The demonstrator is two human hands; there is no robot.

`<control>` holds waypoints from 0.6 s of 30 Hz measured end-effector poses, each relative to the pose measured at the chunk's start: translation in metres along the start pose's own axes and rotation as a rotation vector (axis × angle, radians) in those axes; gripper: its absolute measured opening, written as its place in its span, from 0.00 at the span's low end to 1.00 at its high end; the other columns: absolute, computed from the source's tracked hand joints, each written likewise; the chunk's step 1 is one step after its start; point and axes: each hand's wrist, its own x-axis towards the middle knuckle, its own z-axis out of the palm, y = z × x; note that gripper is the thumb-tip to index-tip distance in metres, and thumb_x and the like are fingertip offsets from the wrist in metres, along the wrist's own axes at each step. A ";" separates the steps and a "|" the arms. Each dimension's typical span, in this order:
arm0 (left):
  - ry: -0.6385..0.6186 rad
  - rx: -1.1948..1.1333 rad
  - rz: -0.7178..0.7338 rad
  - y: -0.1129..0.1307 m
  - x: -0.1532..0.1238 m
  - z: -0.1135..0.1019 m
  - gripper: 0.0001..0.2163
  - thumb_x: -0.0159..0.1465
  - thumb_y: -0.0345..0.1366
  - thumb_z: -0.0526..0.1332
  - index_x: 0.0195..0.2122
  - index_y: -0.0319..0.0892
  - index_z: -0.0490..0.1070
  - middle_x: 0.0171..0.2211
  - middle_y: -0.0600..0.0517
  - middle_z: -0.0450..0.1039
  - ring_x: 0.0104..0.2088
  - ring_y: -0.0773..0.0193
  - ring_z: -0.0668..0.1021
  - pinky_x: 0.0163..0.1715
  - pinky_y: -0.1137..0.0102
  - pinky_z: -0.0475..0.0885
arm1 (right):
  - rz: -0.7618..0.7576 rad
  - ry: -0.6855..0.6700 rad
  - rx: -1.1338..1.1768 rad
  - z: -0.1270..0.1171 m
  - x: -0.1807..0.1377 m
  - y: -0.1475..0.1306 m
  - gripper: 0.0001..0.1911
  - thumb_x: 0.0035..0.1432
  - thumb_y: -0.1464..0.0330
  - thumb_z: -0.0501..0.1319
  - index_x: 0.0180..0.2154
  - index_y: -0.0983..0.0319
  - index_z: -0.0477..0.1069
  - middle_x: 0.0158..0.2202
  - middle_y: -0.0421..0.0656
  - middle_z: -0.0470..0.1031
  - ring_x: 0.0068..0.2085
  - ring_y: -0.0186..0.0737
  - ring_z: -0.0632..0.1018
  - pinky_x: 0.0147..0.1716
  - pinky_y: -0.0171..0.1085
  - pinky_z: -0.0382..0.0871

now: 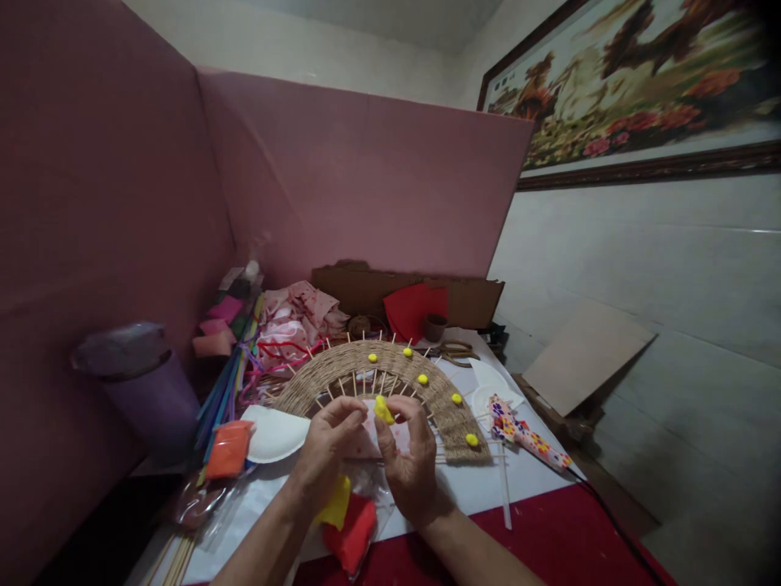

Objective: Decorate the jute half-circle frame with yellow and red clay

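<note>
My right hand [410, 464] pinches a small lump of yellow clay [384, 409] at its fingertips. My left hand [326, 452] is curled beside it, fingertips close to the same lump. Both hover over the near inner edge of a woven jute arch [317, 380] threaded on wooden skewers. Several yellow clay dots, such as one [373, 357] near the top, sit on the arch. Below my wrists lie bagged clay pieces, yellow [338, 505] and red [355, 537].
A patterned glue gun [525, 435] with its cord lies right of the arch. Scissors [455, 352], a white paper plate [274, 434], an orange clay bag [228, 449], pipe cleaners [223, 395], a purple bin [152, 395] and a cardboard box [469, 299] surround it.
</note>
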 end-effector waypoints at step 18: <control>0.027 0.053 0.067 -0.001 0.001 0.000 0.07 0.49 0.35 0.68 0.26 0.39 0.72 0.28 0.55 0.70 0.25 0.72 0.70 0.25 0.78 0.66 | 0.028 0.068 0.009 -0.002 0.005 -0.001 0.10 0.59 0.73 0.55 0.44 0.60 0.63 0.41 0.46 0.68 0.42 0.41 0.71 0.42 0.43 0.68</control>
